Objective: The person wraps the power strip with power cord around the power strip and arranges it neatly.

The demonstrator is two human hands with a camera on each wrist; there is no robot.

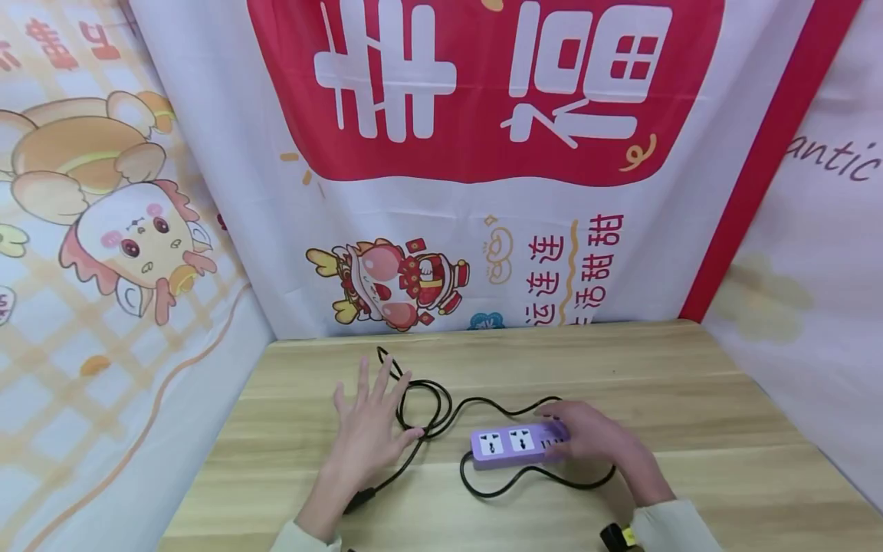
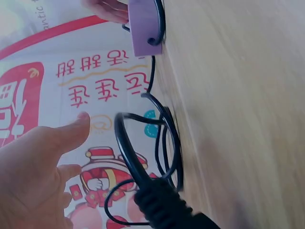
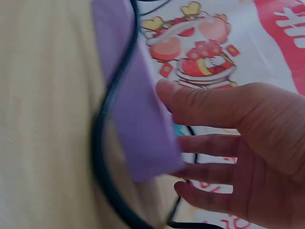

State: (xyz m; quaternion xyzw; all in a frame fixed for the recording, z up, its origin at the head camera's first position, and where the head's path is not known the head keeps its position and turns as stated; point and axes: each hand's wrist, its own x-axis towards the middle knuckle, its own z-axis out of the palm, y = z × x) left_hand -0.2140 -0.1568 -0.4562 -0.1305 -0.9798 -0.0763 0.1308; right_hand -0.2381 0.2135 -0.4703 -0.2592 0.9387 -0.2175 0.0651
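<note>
A purple power strip with white sockets lies on the wooden table, angled slightly. My right hand is at its right end, thumb over the upper edge and fingers reaching along the far side. In the right wrist view these fingers look fairly straight beside the strip's purple side. Spread wide, my left hand hovers beside the loosely coiled black cable and grips nothing. Below that hand lies the cable's black plug end, whose ribbed sleeve looms large in the left wrist view.
The wooden table meets a white cloth backdrop with red print and cartoon figures. Patterned cloth also hangs at both sides. A loop of cable curves in front of the strip toward the right forearm.
</note>
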